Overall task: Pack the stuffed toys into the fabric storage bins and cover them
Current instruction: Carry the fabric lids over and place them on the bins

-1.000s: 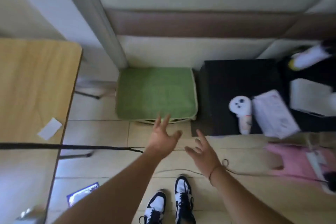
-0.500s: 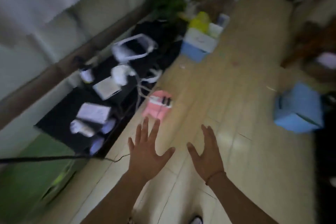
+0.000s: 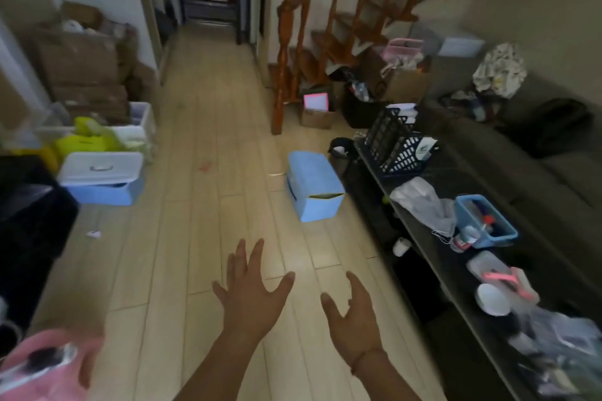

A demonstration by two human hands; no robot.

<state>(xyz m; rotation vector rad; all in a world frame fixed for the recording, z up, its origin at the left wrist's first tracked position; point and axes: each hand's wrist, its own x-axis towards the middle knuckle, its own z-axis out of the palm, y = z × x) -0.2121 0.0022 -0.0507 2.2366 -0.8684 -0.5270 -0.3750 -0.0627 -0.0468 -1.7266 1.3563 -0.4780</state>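
Note:
A light blue fabric storage bin [image 3: 313, 189] stands on the pale wood floor ahead of me, its lid on. A second light blue bin [image 3: 107, 193] with a white lid [image 3: 101, 168] laid across it sits at the left by the wall. My left hand [image 3: 249, 290] and my right hand [image 3: 353, 319] are both stretched out low in front of me, fingers spread, holding nothing, well short of either bin. No stuffed toy is plainly in view.
A long dark low table [image 3: 456, 238] crowded with baskets, bags and cups runs along the right, a sofa [image 3: 537, 153] behind it. A wooden stair post [image 3: 283, 58] and cardboard boxes [image 3: 84, 68] flank the hallway. A pink object [image 3: 45, 365] lies at the bottom left.
My view has swung from the green cushion and black mat by the wall round to the hallway. Both hands stayed out in front, spread and empty.

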